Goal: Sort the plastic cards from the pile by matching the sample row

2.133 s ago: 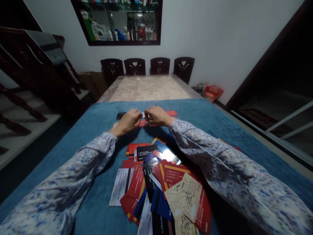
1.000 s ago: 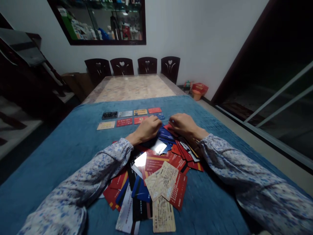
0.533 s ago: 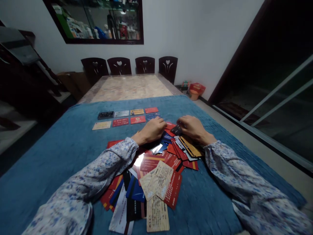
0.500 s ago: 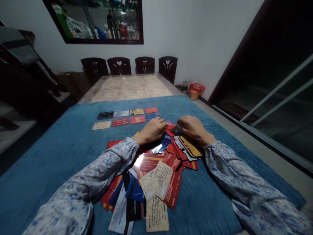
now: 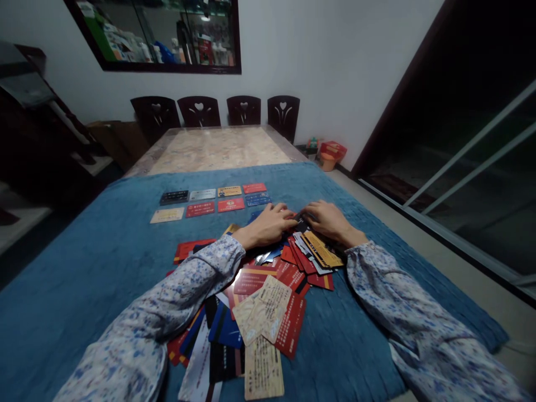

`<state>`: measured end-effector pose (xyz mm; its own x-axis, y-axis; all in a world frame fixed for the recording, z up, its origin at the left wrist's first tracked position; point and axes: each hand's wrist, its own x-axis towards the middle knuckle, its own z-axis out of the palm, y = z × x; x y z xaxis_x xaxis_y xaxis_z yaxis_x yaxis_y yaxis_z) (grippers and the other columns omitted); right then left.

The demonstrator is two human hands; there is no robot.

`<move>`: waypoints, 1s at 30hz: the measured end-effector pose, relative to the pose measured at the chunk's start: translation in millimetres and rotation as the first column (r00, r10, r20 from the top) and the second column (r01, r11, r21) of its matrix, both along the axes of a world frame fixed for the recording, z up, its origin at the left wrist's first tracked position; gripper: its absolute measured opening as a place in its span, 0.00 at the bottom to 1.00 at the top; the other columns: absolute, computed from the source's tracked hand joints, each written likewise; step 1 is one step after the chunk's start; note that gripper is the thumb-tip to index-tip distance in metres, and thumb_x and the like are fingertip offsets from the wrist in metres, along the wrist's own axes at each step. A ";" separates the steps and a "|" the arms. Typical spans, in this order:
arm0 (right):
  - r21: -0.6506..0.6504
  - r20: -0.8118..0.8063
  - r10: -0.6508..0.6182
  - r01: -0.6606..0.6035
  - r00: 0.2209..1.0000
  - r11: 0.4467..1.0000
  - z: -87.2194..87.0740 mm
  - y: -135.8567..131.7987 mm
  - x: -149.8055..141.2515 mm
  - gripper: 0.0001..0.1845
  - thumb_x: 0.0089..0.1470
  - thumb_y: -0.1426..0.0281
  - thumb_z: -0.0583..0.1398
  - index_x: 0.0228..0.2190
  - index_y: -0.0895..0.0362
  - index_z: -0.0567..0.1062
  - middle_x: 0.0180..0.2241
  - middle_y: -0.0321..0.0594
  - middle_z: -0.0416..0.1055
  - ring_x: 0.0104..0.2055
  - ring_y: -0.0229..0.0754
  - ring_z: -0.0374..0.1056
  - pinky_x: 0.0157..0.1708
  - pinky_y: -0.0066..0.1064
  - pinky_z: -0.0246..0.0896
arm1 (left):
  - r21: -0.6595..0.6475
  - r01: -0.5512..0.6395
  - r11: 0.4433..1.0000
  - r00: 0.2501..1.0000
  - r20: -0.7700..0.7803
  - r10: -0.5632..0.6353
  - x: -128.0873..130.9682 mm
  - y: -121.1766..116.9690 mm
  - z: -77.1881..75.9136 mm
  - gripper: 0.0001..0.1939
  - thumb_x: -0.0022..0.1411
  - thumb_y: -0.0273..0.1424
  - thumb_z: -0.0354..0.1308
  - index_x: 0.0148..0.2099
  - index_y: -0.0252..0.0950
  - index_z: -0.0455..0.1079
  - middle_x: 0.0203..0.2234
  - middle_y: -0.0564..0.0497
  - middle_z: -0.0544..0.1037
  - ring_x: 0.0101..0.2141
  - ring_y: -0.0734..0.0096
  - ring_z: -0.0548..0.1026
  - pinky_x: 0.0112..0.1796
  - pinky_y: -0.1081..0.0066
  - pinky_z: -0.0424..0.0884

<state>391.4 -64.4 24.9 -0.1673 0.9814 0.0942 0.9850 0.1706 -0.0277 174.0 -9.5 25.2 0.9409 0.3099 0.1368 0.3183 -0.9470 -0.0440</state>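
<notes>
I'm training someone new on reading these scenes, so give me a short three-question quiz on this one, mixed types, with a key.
1. Multiple choice: in the far row of laid-out cards, which colour is at the left end? A) red B) black C) gold
2. True or false: the laid-out cards lie on bare tabletop.
3. Short answer: which hand is nearer the yellow-and-black card on the loose pile?

Key:
1. B: a black card.
2. False: they lie on a blue cloth.
3. The right hand.
</notes>
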 end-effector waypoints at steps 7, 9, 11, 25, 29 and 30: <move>0.015 -0.030 0.055 -0.055 0.998 0.998 -5.5 2.6 3.8 0.20 0.68 0.66 0.52 0.50 0.55 0.81 0.51 0.48 0.80 0.50 0.50 0.69 0.46 0.38 0.61 | 0.050 -0.046 0.998 0.999 0.015 0.046 -2.9 9.2 -1.2 0.23 0.63 0.22 0.55 0.57 0.42 0.75 0.60 0.41 0.73 0.62 0.48 0.63 0.54 0.49 0.63; 0.026 -0.023 0.062 -0.062 0.998 0.998 -7.3 3.7 4.5 0.19 0.68 0.67 0.53 0.50 0.55 0.81 0.51 0.48 0.79 0.50 0.50 0.68 0.47 0.38 0.61 | 0.052 -0.073 0.996 0.997 0.015 0.072 -4.8 10.7 -0.5 0.21 0.63 0.22 0.55 0.56 0.41 0.76 0.61 0.40 0.71 0.62 0.47 0.63 0.53 0.49 0.63; 0.035 -0.029 0.066 -0.065 0.997 0.997 -8.9 4.7 5.3 0.19 0.67 0.67 0.53 0.49 0.55 0.81 0.52 0.48 0.79 0.50 0.50 0.68 0.48 0.38 0.61 | 0.055 -0.093 0.994 0.996 0.005 0.093 -6.4 11.3 0.2 0.21 0.63 0.22 0.54 0.56 0.39 0.75 0.62 0.39 0.71 0.61 0.47 0.63 0.53 0.50 0.64; 0.044 -0.119 0.137 -0.132 0.983 0.990 -10.2 3.3 7.8 0.19 0.65 0.61 0.57 0.52 0.55 0.79 0.54 0.49 0.78 0.55 0.54 0.67 0.52 0.44 0.62 | 0.010 -0.147 0.989 0.988 0.045 0.147 -8.1 11.2 -6.8 0.16 0.73 0.32 0.47 0.53 0.33 0.73 0.55 0.38 0.77 0.60 0.47 0.65 0.54 0.49 0.64; 0.020 -0.162 0.179 -0.179 0.970 0.984 -7.8 3.6 7.9 0.20 0.64 0.58 0.58 0.51 0.54 0.80 0.53 0.49 0.78 0.55 0.55 0.67 0.52 0.45 0.62 | -0.014 -0.158 0.987 0.984 0.075 0.159 -8.6 13.3 -8.9 0.16 0.72 0.34 0.49 0.55 0.34 0.73 0.55 0.40 0.77 0.61 0.48 0.65 0.55 0.50 0.64; 0.019 -0.168 0.187 -0.186 0.968 0.982 -7.4 3.8 7.8 0.19 0.64 0.59 0.58 0.50 0.54 0.80 0.53 0.49 0.78 0.54 0.54 0.67 0.51 0.45 0.62 | -0.017 -0.154 0.988 0.985 0.078 0.155 -8.8 13.9 -9.1 0.16 0.72 0.34 0.50 0.54 0.35 0.74 0.55 0.40 0.77 0.60 0.49 0.65 0.55 0.50 0.64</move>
<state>399.3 -60.6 17.5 -0.3288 0.9340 0.1400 0.9168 0.3513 -0.1900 165.1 4.4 16.0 0.8680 0.4525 0.2044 0.4628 -0.8865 -0.0028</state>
